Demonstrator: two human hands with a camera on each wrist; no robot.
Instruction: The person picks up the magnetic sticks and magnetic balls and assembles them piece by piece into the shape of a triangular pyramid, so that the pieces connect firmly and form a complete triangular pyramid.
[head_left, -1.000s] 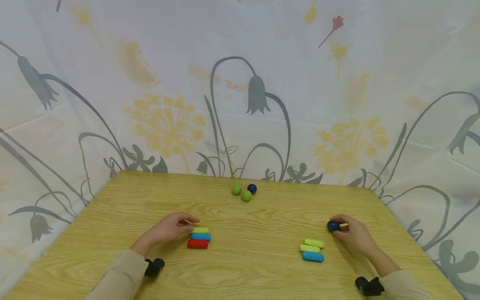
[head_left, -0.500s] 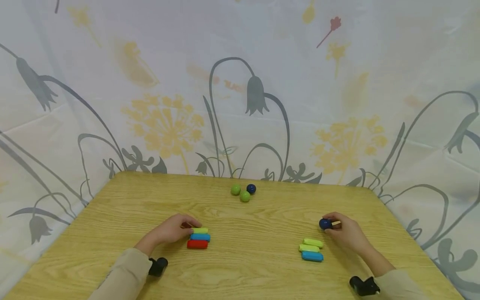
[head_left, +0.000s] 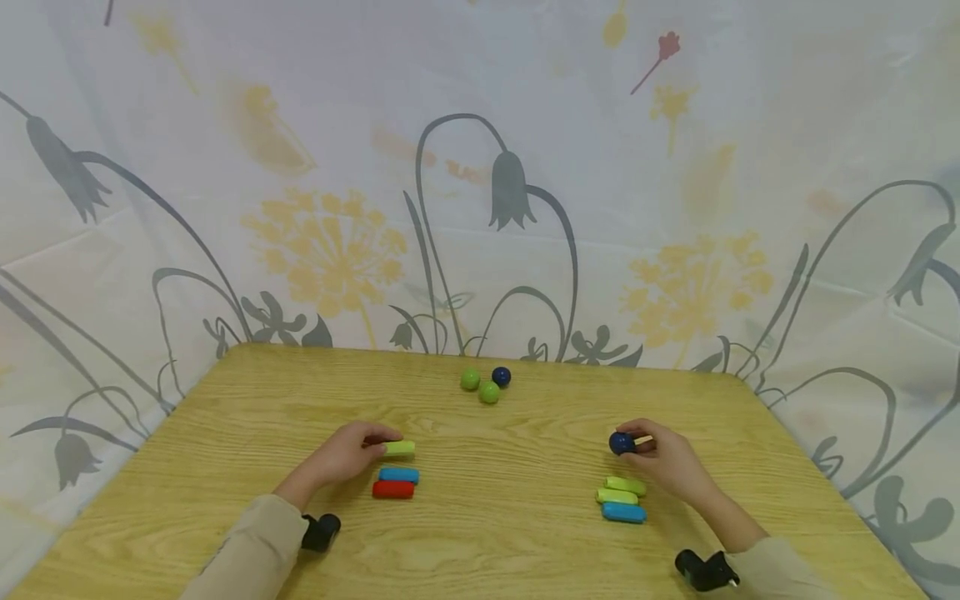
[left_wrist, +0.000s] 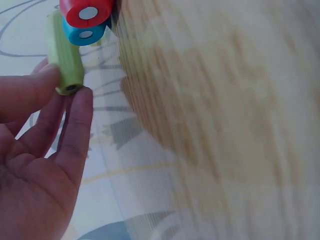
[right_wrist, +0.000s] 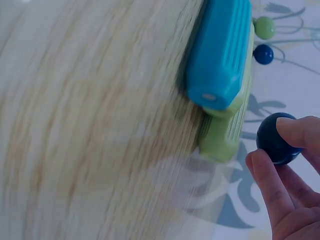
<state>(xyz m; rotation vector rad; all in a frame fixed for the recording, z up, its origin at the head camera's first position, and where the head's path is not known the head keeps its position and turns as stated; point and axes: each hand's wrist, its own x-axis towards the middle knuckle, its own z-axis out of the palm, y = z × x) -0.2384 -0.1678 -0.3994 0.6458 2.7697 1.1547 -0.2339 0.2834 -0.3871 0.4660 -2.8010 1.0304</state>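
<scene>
My left hand (head_left: 347, 452) pinches the end of a yellow-green stick (head_left: 400, 448) between thumb and fingers; the left wrist view shows the same stick (left_wrist: 66, 55) at the fingertips. Just nearer lie a blue stick (head_left: 399, 475) and a red stick (head_left: 393, 490), side by side. On the right, my right hand (head_left: 667, 460) holds a dark blue ball (head_left: 622, 442) by thumb and fingers, with a small pale piece between the fingers behind it. Below that ball are two yellow-green sticks (head_left: 626, 485) and a blue stick (head_left: 624, 512).
Toward the back of the wooden table (head_left: 495, 550) stand two green balls (head_left: 470, 379) and another dark blue ball (head_left: 501, 377), close together. A patterned cloth (head_left: 465, 250) hangs behind the table. Each wrist carries a black device (head_left: 321, 533).
The yellow-green stick in my left hand has come away from the blue one, toward the back. My right hand has carried the dark blue ball leftward.
</scene>
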